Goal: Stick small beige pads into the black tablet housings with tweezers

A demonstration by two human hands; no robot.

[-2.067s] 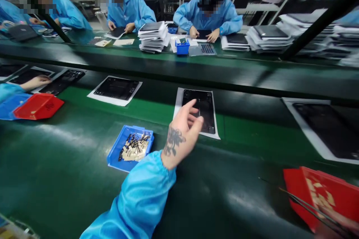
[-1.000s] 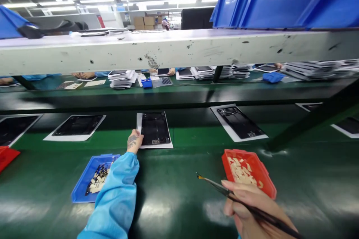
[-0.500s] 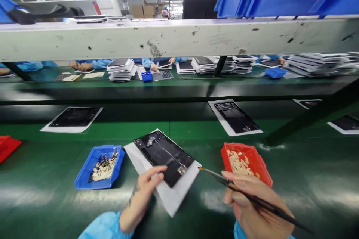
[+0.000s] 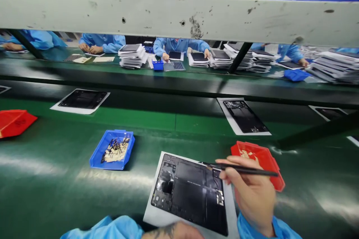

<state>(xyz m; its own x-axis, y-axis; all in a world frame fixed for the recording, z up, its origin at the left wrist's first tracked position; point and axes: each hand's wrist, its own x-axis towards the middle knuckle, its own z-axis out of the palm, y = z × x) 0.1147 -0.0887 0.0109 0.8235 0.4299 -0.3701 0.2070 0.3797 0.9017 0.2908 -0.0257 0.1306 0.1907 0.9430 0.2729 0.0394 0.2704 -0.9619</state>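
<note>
A black tablet chassis lies on a white sheet, tweezers above.

Tablet housing sits on its paper sheet right up front, parts tray to the left, second tray to the right, more housings behind on the conveyor belt.

Right hand at lower right, fingers curled, pinching tweezers held level. Left hand low at the bottom edge of view, mostly cut off. Only the tattooed back shows; finger pose can't be seen. Both forearms are in light blue sleeves, wrists low and apart.
</note>
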